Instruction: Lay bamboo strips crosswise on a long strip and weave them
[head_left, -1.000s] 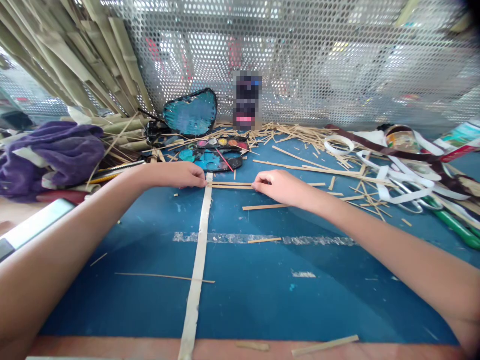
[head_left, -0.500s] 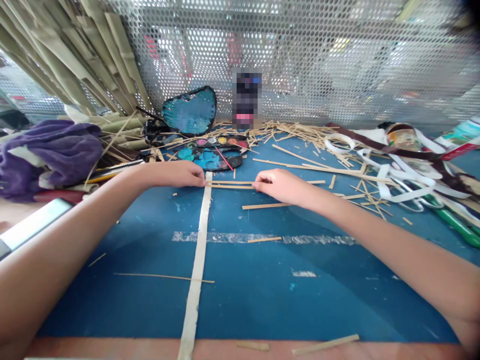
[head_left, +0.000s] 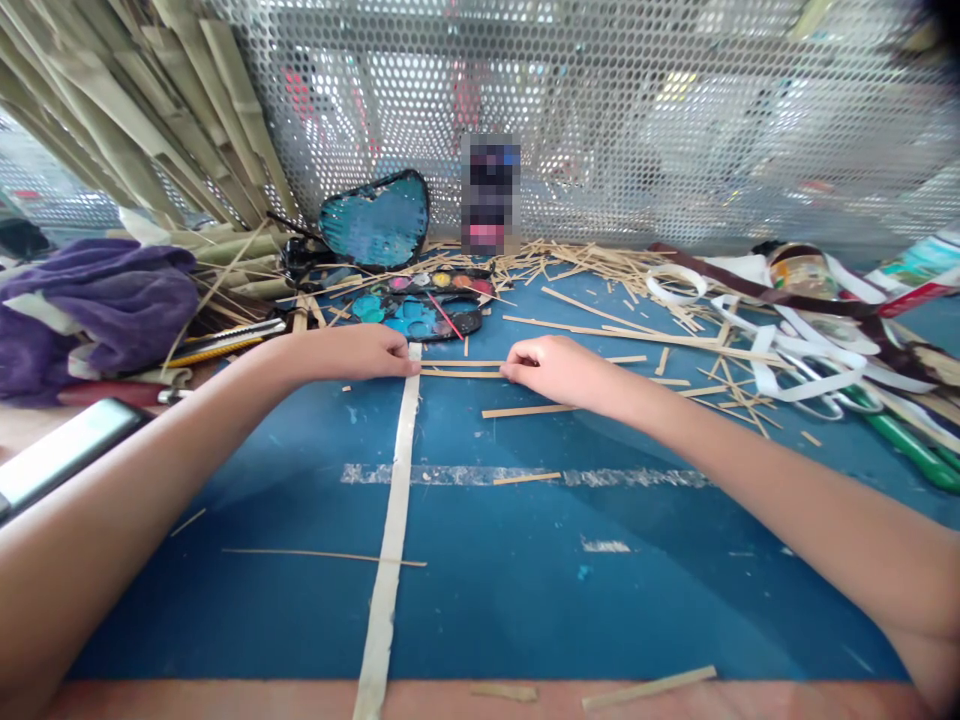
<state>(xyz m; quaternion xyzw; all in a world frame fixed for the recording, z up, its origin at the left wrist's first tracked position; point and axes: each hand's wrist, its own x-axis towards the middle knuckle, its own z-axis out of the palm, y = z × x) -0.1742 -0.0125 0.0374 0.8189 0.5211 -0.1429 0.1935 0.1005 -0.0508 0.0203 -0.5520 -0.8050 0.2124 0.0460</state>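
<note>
Blue tabletop (head_left: 292,620) spreads before one perforated metal screen (head_left: 592,110). One thin strip (head_left: 461,374) runs left to right over its far half, long axis nearly level. The left hand (head_left: 367,352) pinches it in closed fingers at the far end of one pale band (head_left: 384,590); the right hand (head_left: 551,368) grips it farther right between thumb and fingers. One second strip (head_left: 465,363) runs nearly parallel, just beyond. Farther back lies one paint palette (head_left: 420,318); one purple cloth (head_left: 105,295) lies far left.

Blue tabletop (head_left: 525,610) beneath scattered thin strips (head_left: 529,411), paint palette (head_left: 416,316), pale band (head_left: 394,530).
</note>
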